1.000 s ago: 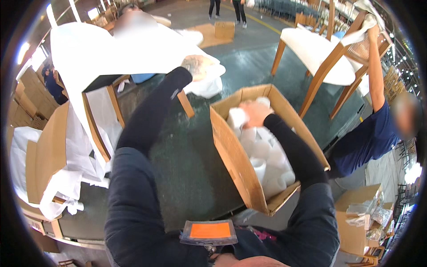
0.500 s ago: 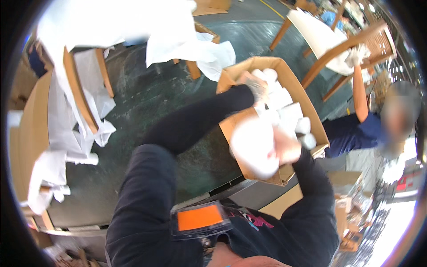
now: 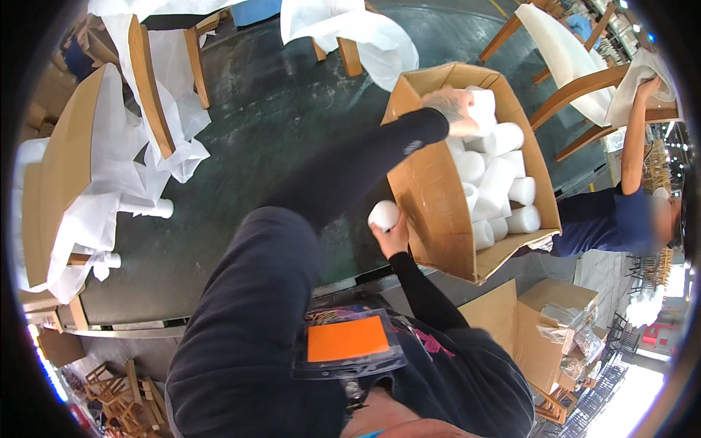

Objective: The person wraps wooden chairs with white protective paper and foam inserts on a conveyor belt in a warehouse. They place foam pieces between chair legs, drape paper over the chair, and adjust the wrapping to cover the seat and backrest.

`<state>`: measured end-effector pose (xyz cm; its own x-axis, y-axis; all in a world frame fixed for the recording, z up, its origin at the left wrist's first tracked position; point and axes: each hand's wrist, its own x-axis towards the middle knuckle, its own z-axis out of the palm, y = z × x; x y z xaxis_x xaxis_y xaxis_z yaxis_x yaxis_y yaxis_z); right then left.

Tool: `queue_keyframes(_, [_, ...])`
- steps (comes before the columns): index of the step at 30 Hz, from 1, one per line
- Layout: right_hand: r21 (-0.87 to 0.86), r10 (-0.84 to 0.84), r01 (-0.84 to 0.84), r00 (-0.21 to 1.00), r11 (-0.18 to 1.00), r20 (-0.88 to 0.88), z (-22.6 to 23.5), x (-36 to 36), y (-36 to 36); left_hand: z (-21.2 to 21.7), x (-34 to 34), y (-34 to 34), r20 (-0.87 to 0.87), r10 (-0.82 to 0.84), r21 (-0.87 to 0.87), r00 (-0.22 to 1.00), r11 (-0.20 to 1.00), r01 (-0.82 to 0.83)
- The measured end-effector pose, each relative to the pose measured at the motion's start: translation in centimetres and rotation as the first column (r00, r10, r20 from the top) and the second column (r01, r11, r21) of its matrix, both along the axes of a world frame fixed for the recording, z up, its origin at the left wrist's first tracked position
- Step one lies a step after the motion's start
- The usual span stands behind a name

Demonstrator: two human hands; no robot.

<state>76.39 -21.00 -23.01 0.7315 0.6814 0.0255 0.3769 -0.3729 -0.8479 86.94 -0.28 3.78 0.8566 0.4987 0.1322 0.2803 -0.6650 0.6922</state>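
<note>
An open cardboard box (image 3: 431, 219) holds several white foam rolls (image 3: 496, 188). My left hand (image 3: 451, 108) reaches over its far left wall, fingers closed round a white foam roll (image 3: 482, 111) at the far end of the pile. Outside the box, by its near left side, my right hand (image 3: 395, 238) grips another white foam roll (image 3: 383, 215) just above the dark table (image 3: 307, 248). Part of this roll is covered by my fingers.
Wooden furniture legs (image 3: 150, 87) wrapped in white sheet stand at the left, beside a cardboard-coloured panel (image 3: 62, 182). At the right, a co-worker (image 3: 606, 219) handles a white-wrapped chair (image 3: 577, 87). Another open carton (image 3: 544, 314) sits below the table edge.
My right hand has moved from over the box's near end to outside its left side, holding a roll. Deeper toward the far end, my left hand now grips a roll.
</note>
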Motion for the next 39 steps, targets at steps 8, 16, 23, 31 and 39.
queue_keyframes(8, [0.116, -0.187, 0.198, 0.978, 0.973, -0.095, -4.1, -0.1, 0.3, -0.5, -20.9, 2.8, 0.196, 0.033, -0.078, 0.98, 0.997, -0.017])
queue_keyframes(16, [0.187, 0.396, -0.374, 0.913, 0.908, -0.099, 8.8, -8.3, -0.2, -8.6, -37.2, 0.7, -0.218, 0.181, -0.259, 0.959, 0.937, -0.236])
queue_keyframes(23, [0.155, 0.721, -0.711, 0.635, 0.686, -0.275, 12.3, -15.0, 14.2, -7.3, -44.9, 6.0, -0.005, 0.528, -0.312, 0.849, 0.806, -0.503])
queue_keyframes(31, [0.171, 0.726, -0.758, 0.495, 0.63, -0.478, 6.9, -19.2, 16.5, -15.4, -60.5, 28.0, -0.304, 0.945, 0.257, 0.123, 0.205, -0.944])
queue_keyframes(39, [0.035, 0.508, -0.698, 0.485, 0.715, -0.712, 4.5, -20.7, 13.5, -21.4, -65.0, 32.7, 0.097, 0.994, 0.066, -0.043, -0.049, -0.997])
